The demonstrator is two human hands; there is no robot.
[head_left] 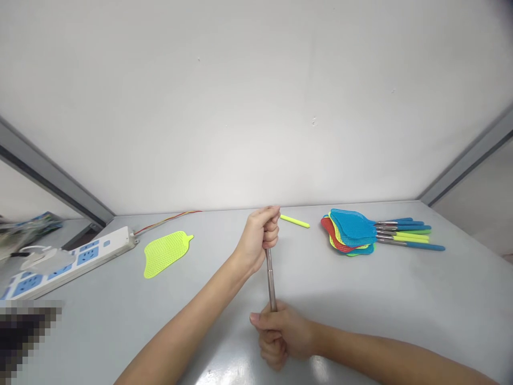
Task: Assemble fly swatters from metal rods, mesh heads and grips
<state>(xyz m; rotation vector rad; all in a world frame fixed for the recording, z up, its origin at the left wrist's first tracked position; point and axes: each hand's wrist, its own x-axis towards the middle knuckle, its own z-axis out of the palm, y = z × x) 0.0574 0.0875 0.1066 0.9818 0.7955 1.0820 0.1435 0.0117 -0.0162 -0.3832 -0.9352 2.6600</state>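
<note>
A slim metal telescopic rod (271,280) runs between my two hands in the middle of the view. Around its far end my left hand (262,232) is closed, hiding the tip. My right hand (282,332) grips the near end, with the thumb laid across it. Just beyond my left hand lies a yellow-green handle sleeve (295,221) on the table. To the left a yellow-green fly swatter head (167,254), flat and perforated, rests by itself with its short stub pointing right.
At the right lies a pile of fly swatters (352,231) with blue, red and yellow-green heads, handles pointing right. A white power strip (86,259) with a plugged-in adapter stands at the left. A pale wall (256,107) closes off the back of the grey table (192,321).
</note>
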